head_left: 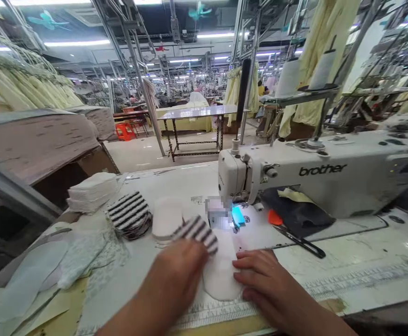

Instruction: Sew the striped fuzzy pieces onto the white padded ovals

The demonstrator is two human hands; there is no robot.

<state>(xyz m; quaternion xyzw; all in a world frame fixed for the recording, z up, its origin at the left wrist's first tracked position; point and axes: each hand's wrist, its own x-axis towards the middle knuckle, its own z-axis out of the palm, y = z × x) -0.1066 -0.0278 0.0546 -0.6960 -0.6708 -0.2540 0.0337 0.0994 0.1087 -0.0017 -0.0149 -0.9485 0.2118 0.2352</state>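
Note:
My left hand (179, 266), slightly blurred, is closed on the edge of a black-and-white striped fabric piece (199, 233), its fingertips partly hidden. The striped piece is tilted over the left side of a white rounded fabric piece (223, 282) lying on the sewing table. My right hand (261, 275) rests with fingers stretched out at the right edge of this white piece. Just beyond is the needle area of a white Brother sewing machine (284, 172). A stack of striped pieces (129, 213) and a stack of white rounded pieces (168, 217) sit left of the machine head.
Folded white cloths (92, 189) are piled at the table's far left, with loose pale fabric scraps (85, 252) in front. Black thread snips (303, 242), an orange piece (274, 217) and dark cloth (298, 214) lie right of the needle. A printed ruler (361, 277) runs along the front edge.

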